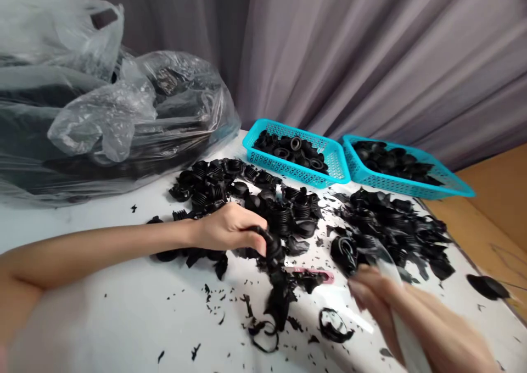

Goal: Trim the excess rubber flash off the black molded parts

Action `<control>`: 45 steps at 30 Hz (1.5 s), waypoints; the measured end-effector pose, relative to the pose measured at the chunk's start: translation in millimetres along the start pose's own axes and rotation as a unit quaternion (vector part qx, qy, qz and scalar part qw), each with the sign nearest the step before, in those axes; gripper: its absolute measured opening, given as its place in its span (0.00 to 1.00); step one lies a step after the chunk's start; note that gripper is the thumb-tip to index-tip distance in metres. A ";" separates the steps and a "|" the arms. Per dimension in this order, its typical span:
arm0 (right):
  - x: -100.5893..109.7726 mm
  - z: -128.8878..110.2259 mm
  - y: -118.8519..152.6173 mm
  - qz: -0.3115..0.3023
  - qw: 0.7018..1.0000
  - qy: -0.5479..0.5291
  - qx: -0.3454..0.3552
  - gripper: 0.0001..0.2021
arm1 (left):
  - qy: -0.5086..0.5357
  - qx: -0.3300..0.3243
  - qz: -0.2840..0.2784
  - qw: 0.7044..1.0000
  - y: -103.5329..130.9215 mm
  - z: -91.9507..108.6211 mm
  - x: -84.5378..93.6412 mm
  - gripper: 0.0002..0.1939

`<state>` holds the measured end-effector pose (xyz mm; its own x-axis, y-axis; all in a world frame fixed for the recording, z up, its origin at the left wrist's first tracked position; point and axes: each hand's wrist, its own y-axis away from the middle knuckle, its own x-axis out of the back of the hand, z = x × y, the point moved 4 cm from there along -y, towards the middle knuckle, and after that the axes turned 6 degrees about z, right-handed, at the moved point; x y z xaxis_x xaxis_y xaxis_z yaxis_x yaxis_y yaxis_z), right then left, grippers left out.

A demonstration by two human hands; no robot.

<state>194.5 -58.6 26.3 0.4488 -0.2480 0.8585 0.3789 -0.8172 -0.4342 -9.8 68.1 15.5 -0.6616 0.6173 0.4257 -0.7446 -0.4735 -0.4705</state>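
My left hand (233,230) is closed around a black ribbed rubber part (274,249) above the middle of the white table. On the right, my right hand (395,301), smeared by motion, is wrapped round a pale handled tool (407,329) whose upper end is blurred. Beneath and between the hands lie black scraps (280,301), a thin black ring (335,324) and a pink-handled tool (325,275), partly covered by scraps. Piles of black ribbed parts (284,219) sit just behind my left hand, and another black pile (382,219) is behind my right hand.
Two blue perforated baskets (288,170) (395,185) holding black parts stand at the back. Large clear plastic bags (185,115) with dark contents fill the back left. A grey curtain (349,60) hangs behind. One black piece (488,287) lies near the table's right edge.
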 end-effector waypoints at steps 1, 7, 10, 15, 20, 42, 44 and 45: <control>1.5 4.7 -0.6 0.009 1.000 0.005 -0.006 0.08 | 0.003 -0.016 -0.025 1.000 -0.6 0.8 -3.6 0.28; -13.8 11.7 -27.9 -0.001 0.999 -0.034 0.000 0.11 | -0.011 -0.046 -0.039 0.998 1.4 0.6 -8.9 0.24; -16.1 9.1 -38.3 0.017 0.998 -0.052 -0.008 0.11 | -0.006 -0.023 -0.038 0.999 2.8 -1.2 -7.2 0.24; -18.1 -8.0 -57.6 -0.059 0.973 -0.208 -0.079 0.10 | -0.006 -0.010 -0.046 0.999 3.6 0.1 -7.6 0.23; -21.2 -23.9 -70.3 -0.105 0.939 -0.303 -0.126 0.07 | -0.060 0.029 -0.078 0.995 1.7 3.0 -9.3 0.23; 1.4 -5.0 -61.5 -0.039 0.899 -0.346 -0.265 0.12 | 0.286 0.375 -0.048 0.880 8.4 7.5 -25.2 0.17; -0.5 -3.7 -63.1 -0.050 0.900 -0.334 -0.275 0.14 | 0.271 0.385 -0.055 0.881 10.2 6.4 -27.6 0.17; -1.2 -2.6 -64.3 -0.052 0.898 -0.335 -0.280 0.15 | 0.269 0.389 -0.060 0.879 10.9 6.5 -28.9 0.17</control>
<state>167.5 -7.1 53.8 0.8923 0.0603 0.4474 0.0653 -0.9979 0.0043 0.7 41.0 3.1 -0.5928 0.8004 -0.0890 -0.7796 -0.5425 0.3130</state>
